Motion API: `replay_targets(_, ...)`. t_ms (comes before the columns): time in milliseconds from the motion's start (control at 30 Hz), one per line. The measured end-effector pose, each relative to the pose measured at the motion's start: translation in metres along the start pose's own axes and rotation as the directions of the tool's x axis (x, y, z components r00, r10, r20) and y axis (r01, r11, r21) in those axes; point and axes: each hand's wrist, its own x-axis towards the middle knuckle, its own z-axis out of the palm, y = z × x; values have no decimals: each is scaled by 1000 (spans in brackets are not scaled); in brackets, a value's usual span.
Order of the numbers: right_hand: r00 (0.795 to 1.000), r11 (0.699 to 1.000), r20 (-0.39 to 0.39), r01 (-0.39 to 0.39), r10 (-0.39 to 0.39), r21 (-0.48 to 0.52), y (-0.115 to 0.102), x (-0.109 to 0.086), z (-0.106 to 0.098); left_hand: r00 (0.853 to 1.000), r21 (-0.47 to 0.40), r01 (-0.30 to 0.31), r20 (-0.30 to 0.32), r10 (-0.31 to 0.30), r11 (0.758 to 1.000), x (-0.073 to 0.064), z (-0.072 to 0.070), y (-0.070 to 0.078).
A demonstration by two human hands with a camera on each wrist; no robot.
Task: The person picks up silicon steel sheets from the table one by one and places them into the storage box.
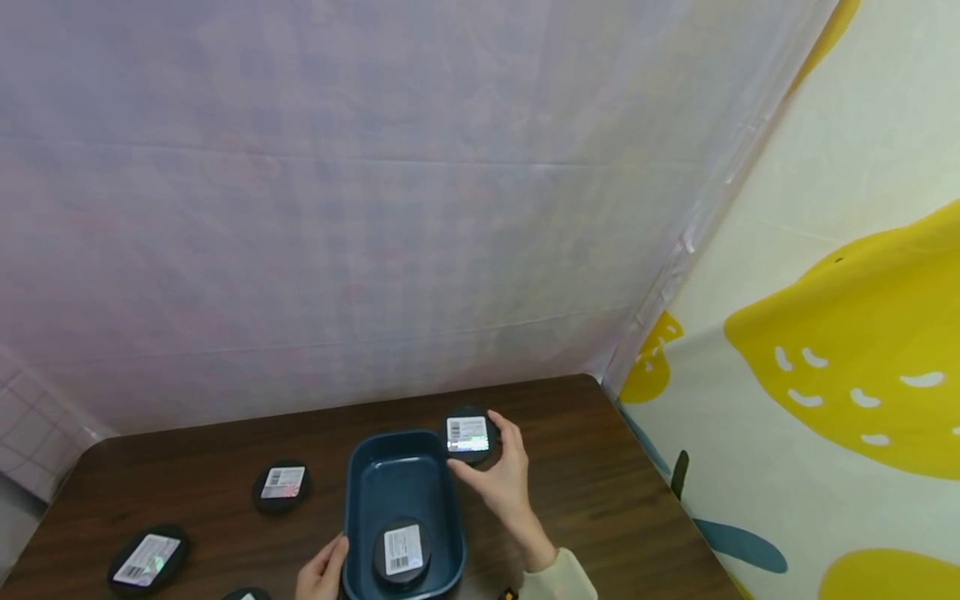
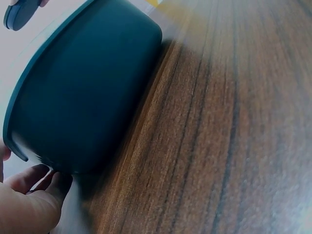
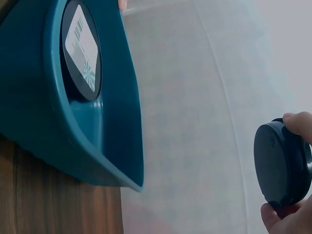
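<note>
A deep blue rectangular bin [image 1: 405,479] stands on the table, one round black container [image 1: 402,552] with a white barcode label lying inside it. At the bin's near left side, my left hand [image 1: 322,571] grips the wall by the rim; its fingers [image 2: 36,183] are bent against the outside in the left wrist view. My right hand [image 1: 501,475] pinches another round black container [image 1: 467,435] by its edge between thumb and fingers. This one is raised beside the bin's far right corner, label towards the head camera. Its plain dark face [image 3: 273,163] shows in the right wrist view.
More labelled round black containers lie left of the bin: one nearby [image 1: 281,486], one farther left [image 1: 148,560], and one cut off at the bottom edge [image 1: 247,593]. The brown wooden table [image 1: 600,467] ends at a pale curtain [image 1: 337,208] behind and a lemon-print cloth [image 1: 825,375] on the right.
</note>
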Motion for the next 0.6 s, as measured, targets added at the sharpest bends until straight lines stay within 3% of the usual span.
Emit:
replay_targets(200,999,1000,50,6,-7,25,-8,-3,5,1000,-1,-7,-3,7,1000,0,-1,-1)
replay_targets(433,992,994,121,-54,42,97,-18,-11,11,1000,-29,-4,-6,4,1000,-1,-1,0)
replay_targets(600,987,990,161,-42,19,137,-37,-15,12,1000,-27,10,0,-10,1000,-1,0,1)
